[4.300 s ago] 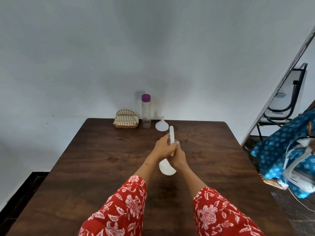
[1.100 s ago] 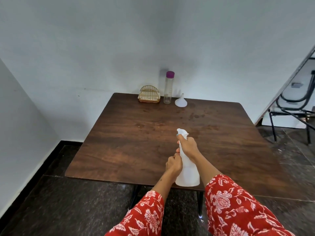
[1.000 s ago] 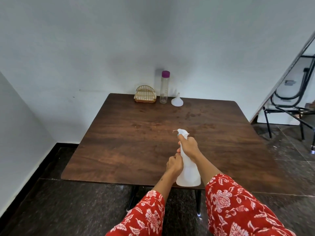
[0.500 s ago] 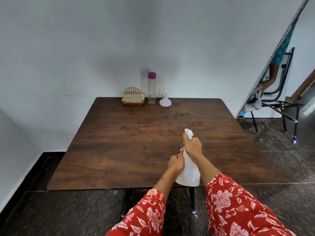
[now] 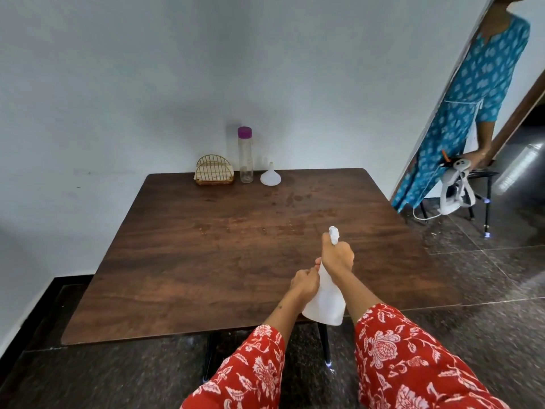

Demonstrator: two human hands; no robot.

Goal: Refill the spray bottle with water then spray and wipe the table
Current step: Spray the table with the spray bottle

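The right hand (image 5: 337, 258) curls its fingers round the neck and trigger head of the white plastic spray bottle (image 5: 326, 302), while the left hand (image 5: 303, 283) grips the bottle's shoulder just below. The bottle is held tilted above the near edge of the dark brown wooden table (image 5: 206, 261). Along the far edge stand a gold wire napkin holder (image 5: 214, 172), a clear purple-capped bottle (image 5: 245, 156) and a white funnel (image 5: 270, 175).

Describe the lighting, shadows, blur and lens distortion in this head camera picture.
Head view: soft, even light; the purple-capped bottle casts a faint shadow on the wall behind; wide-angle bending tilts the right-hand doorway edge and stretches the red sleeves; the floor at far right is smeared; the spray bottle and table look sharp.
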